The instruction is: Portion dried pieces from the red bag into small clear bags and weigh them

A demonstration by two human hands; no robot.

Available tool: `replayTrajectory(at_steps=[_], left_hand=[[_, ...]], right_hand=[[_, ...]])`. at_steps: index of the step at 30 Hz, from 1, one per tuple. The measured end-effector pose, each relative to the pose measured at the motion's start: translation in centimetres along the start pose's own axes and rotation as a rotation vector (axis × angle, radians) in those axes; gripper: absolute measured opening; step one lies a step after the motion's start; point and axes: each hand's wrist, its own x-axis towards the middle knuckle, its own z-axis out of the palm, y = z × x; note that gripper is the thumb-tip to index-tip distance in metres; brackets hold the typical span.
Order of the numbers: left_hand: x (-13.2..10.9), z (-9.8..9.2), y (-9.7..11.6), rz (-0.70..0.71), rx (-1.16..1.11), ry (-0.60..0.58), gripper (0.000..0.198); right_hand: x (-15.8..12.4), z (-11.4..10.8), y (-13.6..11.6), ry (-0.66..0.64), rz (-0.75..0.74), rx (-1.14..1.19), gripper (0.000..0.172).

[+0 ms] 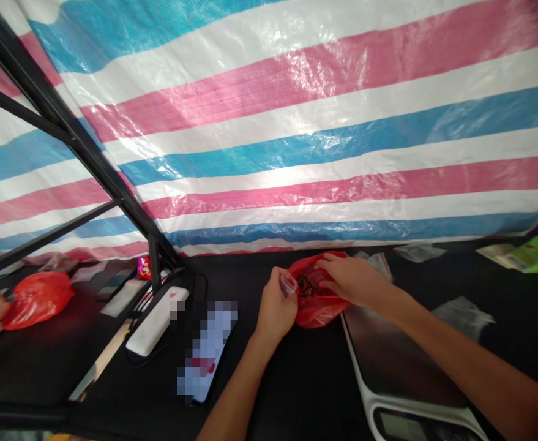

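Head view: my digital scale (401,361) lies just below my right hand (349,280), which grips the rim of a red plastic bag (319,306) holding dark reddish-brown pieces (306,285). My closed left hand (275,306) pinches a small clear plastic bag (288,283) against the red bag's mouth.

bright, even light | glare on striped tarp (296,73) | wide-angle edge distortion | sharp focus

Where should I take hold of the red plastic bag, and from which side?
Take the red plastic bag by its open rim, probably from above on the right, where the right hand rests: the thin film should gather easily, and dark pieces sit inside the open mouth.
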Motion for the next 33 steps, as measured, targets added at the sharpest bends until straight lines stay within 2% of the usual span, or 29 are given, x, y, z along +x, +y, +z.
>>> replayTrajectory(at_steps=[3, 6, 8, 11, 13, 17, 22, 26, 30, 33], left_hand=[[0.1, -0.1, 0.2, 0.052, -0.013, 0.043, 0.018], [0.0, -0.1, 0.4, 0.038, -0.007, 0.082, 0.011], [-0.3, -0.1, 0.6, -0.015, 0.074, 0.104, 0.009], [-1.0, 0.1, 1.1, -0.128, 0.274, 0.121, 0.02], [-1.4, 0.2, 1.4, -0.186, 0.307, 0.078, 0.025], [-1.4, 0.8, 1.2, -0.196, 0.128, -0.014, 0.027], [-0.8, 1.7, 0.2, -0.171, -0.124, 0.075, 0.034], [-0.3, 2.1, -0.6, -0.21, -0.286, 0.121, 0.035], [-0.1, 2.0, -1.0, -0.254, -0.289, 0.105, 0.029], [0.0, 1.9, -1.0, -0.209, -0.206, 0.117, 0.025]], right_hand=[[0.1, 0.1, 0.1, 0.031, -0.056, -0.039, 0.026], [0.0, 0.0, -0.2, 0.04, -0.102, -0.049, 0.023], [-0.1, 0.0, -0.4, 0.035, -0.107, -0.056, 0.027], [-0.2, -0.1, -0.8, 0.0, -0.085, -0.052, 0.035], [-0.3, -0.2, -0.9, -0.025, -0.057, -0.03, 0.036], [-0.3, -0.2, -1.1, -0.041, -0.027, 0.009, 0.029], [-0.2, 0.4, -1.1, -0.053, -0.036, 0.041, 0.021], [-0.1, 1.1, -1.2, -0.054, -0.035, 0.061, 0.02], [0.1, 1.5, -1.6, -0.033, -0.007, 0.043, 0.019], [0.2, 1.4, -2.0, -0.027, 0.024, 0.032, 0.02]])
